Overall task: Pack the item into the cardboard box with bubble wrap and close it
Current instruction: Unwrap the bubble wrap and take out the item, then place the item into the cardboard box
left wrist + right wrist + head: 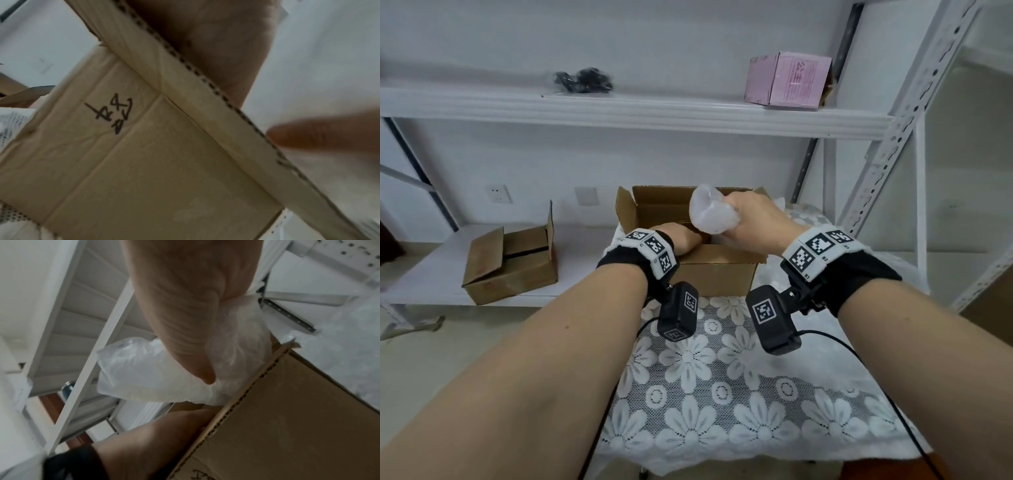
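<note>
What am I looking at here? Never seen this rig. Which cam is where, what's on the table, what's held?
No robot: a person with a camera strapped to each wrist, plus one on the head. The head view looks down at both arms; the other two look along each hand. An open cardboard box sits on a lace-covered table. The right hand grips a wad of bubble wrap over the box. The left hand reaches inside; its fingers are hidden. A second box sits on the low shelf.

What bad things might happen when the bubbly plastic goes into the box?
The right hand grips the bubble wrap in a loose bundle above the open cardboard box; it might unroll. The left hand reaches inside, so the wrap could land on it. An upright flap may snag it.
</note>
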### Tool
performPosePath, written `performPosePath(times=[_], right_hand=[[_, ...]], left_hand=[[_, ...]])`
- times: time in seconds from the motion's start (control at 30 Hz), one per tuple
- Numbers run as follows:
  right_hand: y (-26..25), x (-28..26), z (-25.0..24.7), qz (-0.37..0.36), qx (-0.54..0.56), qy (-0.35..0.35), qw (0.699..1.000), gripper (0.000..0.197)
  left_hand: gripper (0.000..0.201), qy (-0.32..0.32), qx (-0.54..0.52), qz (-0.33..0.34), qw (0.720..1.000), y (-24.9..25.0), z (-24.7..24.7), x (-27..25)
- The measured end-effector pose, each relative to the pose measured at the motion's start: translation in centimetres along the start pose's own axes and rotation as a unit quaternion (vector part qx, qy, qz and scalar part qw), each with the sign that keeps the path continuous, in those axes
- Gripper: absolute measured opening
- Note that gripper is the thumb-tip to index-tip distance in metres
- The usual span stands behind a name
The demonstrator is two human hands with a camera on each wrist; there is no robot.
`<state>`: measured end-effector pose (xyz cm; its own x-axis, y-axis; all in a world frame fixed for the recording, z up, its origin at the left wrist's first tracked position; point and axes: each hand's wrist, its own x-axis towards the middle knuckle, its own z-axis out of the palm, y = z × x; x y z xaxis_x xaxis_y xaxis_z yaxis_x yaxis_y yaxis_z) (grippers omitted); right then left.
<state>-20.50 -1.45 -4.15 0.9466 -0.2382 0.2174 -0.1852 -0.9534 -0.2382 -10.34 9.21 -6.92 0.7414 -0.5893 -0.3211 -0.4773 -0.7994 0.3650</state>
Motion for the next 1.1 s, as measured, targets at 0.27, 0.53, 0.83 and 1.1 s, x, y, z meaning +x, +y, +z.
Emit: performPosePath(times=[0.27,0.53,0.83,1.1], right_hand=[[1.1,-0.1,-0.4,0.115,0.007,0.025,0.993,0.007],[0.7,0.3,-0.8,0.163,0.006,0.023,0.986,0.019],[0.1,2.9,-0.2,0.248,0.054,-0.024,0.967,0.018],[-1.1,3.0,-0.3,0.367,0.423,-0.110,0.821,0.015]], left_hand=[[0.046,-0.051,0.053,0.002,0.997,-0.9,-0.3,1.7],[0.031,0.114,0.007,0.053,0.992,-1.0,-0.7,0.8],[0.027,0.342,-0.183,0.139,0.911,-3.0,-0.8,-1.2],[0.021,0.344,-0.335,0.139,0.866,-4.4,-0.1,0.5]])
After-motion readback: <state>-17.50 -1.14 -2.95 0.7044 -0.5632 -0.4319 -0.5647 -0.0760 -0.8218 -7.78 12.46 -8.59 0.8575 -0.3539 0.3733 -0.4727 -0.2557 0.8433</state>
